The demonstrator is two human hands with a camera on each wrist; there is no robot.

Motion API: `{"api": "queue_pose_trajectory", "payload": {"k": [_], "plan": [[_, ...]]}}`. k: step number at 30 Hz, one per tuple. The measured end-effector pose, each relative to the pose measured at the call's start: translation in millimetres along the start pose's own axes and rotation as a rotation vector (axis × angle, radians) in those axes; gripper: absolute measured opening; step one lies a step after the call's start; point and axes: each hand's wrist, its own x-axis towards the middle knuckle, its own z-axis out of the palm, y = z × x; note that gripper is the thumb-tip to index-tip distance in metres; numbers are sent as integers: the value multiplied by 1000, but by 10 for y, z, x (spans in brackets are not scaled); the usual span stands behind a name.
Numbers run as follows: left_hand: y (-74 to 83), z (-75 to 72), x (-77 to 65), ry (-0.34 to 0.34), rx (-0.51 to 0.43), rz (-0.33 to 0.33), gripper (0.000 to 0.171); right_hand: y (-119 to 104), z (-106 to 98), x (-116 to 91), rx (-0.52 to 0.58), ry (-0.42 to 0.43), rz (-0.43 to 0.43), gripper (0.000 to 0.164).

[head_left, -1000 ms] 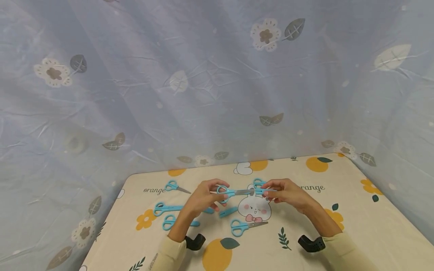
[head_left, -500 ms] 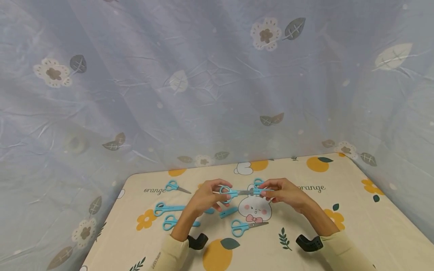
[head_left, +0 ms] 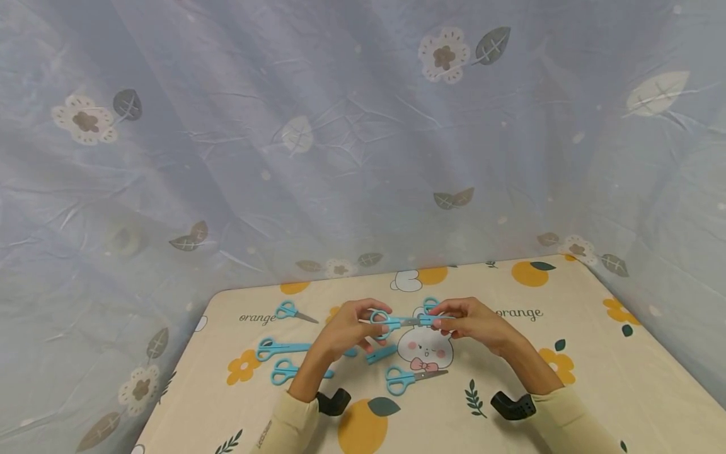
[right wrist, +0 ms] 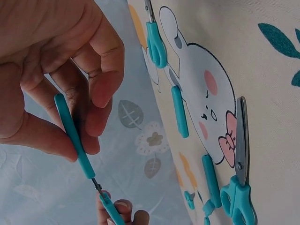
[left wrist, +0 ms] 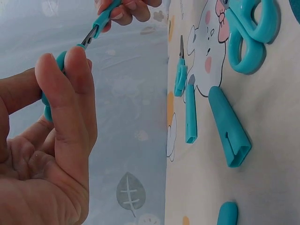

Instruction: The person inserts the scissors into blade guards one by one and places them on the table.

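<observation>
In the head view my left hand [head_left: 347,331] pinches turquoise-handled scissors [head_left: 379,321] by the handles. Their metal blades point right and sit partly inside a slim turquoise blade cover [right wrist: 72,133]. My right hand [head_left: 479,325] pinches that cover between thumb and fingers, above the cloth. A short stretch of blade shows between handles and cover in the right wrist view. Below the hands, a loose blade cover [head_left: 381,354] lies on the cloth, with bare-bladed scissors [head_left: 399,380] in front of it. A second loose cover [left wrist: 191,115] shows in the left wrist view.
Bare scissors [head_left: 287,309] lie at the far left, and two covered scissors are nearer, one long covered pair [head_left: 275,348] above another covered pair [head_left: 282,372]. Another pair's handle [head_left: 431,304] shows behind my right hand. A patterned cloth [head_left: 454,416] covers the table; a curtain [head_left: 340,157] hangs behind.
The scissors in my left hand have moved slightly right and the cover in my right hand slightly left. Less bare blade shows between them. The things on the cloth have stayed put.
</observation>
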Motion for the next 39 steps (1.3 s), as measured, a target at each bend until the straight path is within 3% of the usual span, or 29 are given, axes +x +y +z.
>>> {"api": "queue_pose_trajectory", "payload": {"k": [24, 39], "plan": [[20, 69, 25, -10, 23, 17, 31, -45, 81, 28, -14, -38, -3, 35], [39, 100, 36, -9, 15, 37, 29, -31, 103, 3, -46, 25, -62, 36]]}}
